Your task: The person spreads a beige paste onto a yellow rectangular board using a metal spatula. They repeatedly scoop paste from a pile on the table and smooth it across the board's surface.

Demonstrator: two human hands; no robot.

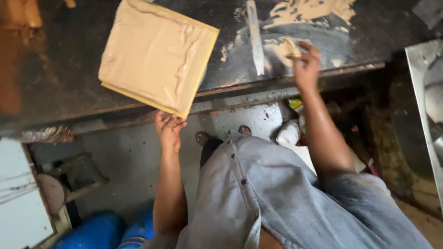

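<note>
on the dark, stained workbench [69, 69] seen from the head camera, a square yellow board [157, 55] lies tilted, its top face covered edge to edge with a smooth tan paste. its near corner juts out past the bench's front edge.

below that corner, the left hand [168, 129] reaches up from the near side. its fingers [174, 121] are curled loosely upward and meet the underside of the overhanging corner; whether they pinch the board or only prop it from below cannot be told from here, since the fingertips are tucked beneath the edge.

to the right, the right hand [305, 64] is stretched out over the bench. its fingers [310, 50] are closed around a small pale scraping tool [290, 48] smeared with the same paste, the thumb pressed against it. the tool sits at a patch of spread paste [318, 11] on the bench top, just right of a long narrow whitish strip [255, 37] that lies pointing away to the far side.

nearer, the person's pale blue denim garment [286, 193] fills the lower right, with toes [221, 134] showing on the grey floor. blue drums [106, 230] stand at the lower left, and a metal basin [427, 106] sits at the right edge.
</note>
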